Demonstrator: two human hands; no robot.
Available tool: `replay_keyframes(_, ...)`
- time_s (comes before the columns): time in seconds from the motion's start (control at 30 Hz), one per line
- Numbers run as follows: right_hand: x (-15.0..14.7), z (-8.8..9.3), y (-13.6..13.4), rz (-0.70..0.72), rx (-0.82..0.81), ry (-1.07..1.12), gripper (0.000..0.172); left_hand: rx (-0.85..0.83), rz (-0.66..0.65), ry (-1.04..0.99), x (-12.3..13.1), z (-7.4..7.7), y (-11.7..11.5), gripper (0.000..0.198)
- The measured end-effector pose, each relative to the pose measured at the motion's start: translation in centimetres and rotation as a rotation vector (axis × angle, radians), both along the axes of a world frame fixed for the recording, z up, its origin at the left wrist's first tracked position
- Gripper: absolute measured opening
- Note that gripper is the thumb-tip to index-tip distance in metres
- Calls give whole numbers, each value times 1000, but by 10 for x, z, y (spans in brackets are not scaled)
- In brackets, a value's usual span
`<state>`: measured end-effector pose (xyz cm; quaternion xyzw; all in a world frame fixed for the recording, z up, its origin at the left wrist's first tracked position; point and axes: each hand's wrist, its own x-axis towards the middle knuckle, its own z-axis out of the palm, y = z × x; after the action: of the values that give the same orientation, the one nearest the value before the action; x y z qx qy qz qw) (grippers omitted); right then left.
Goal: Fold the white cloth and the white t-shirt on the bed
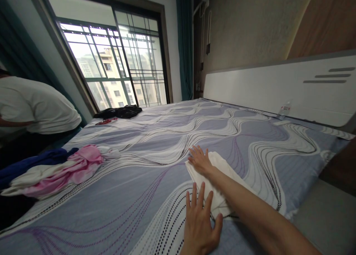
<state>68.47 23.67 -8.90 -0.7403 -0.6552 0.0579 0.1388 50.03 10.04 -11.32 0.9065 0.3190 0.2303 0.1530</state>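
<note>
Low in the frame, right of centre, the outstretched right hand (199, 161) lies spread flat on a white cloth (219, 202); the left hand (200, 221), palm down, fans its fingers along the cloth's lower-left edge.

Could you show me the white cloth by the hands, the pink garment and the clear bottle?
White cloth (224, 163), head view: its upper-right part.
Pink garment (86, 157), head view: its crumpled upper end.
Clear bottle (284, 110), head view: middle of its body.
</note>
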Motion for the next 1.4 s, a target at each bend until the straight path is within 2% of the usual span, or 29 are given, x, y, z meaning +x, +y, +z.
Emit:
replay_keyframes(0.17, 30, 5, -28, -203, -22, -26, 63, -29, -34, 20, 1, 4, 1, 57)
replay_keyframes(0.23, 42, 7, -46, -231, 3, -52, 63, -16, -52, -7, 1, 3, 1, 55)
replay_keyframes(0.37, 51, 0, -93, -106, -115, -85, 59, -2, -103, -24, 2, -1, 1, 49)
replay_keyframes(0.47, 46, -6, -130, -182, -56, -86, 57, 24, -75, -29, 3, -2, 1, 40)
replay_keyframes(0.6, 37, -8, -165, 9, -32, -68, 57, 85, -140, -27, 3, 0, -1, 30)
replay_keyframes(0.77, 31, -19, -188, -84, 96, -89, 53, 91, -168, -1, 1, 4, -3, 27)
replay_keyframes(0.9, 25, -31, -202, -115, 175, -134, 54, 84, -143, 7, 1, 2, -5, 40)
replay_keyframes(1.0, 22, -32, -206, -20, 193, -142, 54, 43, -114, 29, 2, 2, -7, 54)
replay_keyframes(1.1, 22, -30, -205, 60, 161, -128, 51, -8, -108, 69, -4, 6, -13, 58)
replay_keyframes(1.17, 24, -31, -204, 46, 171, -137, 51, -38, -98, 87, -18, 9, -17, 60)
replay_keyframes(1.23, 23, -35, -206, 41, 193, -156, 50, -69, -58, 104, -43, 12, -21, 59)
replay_keyframes(1.33, 10, -43, -213, -57, 312, -216, 51, -102, 77, 131, -100, 14, -24, 56)
replay_keyframes(1.4, -12, -49, -218, -120, 422, -259, 54, -109, 173, 150, -147, 14, -27, 55)
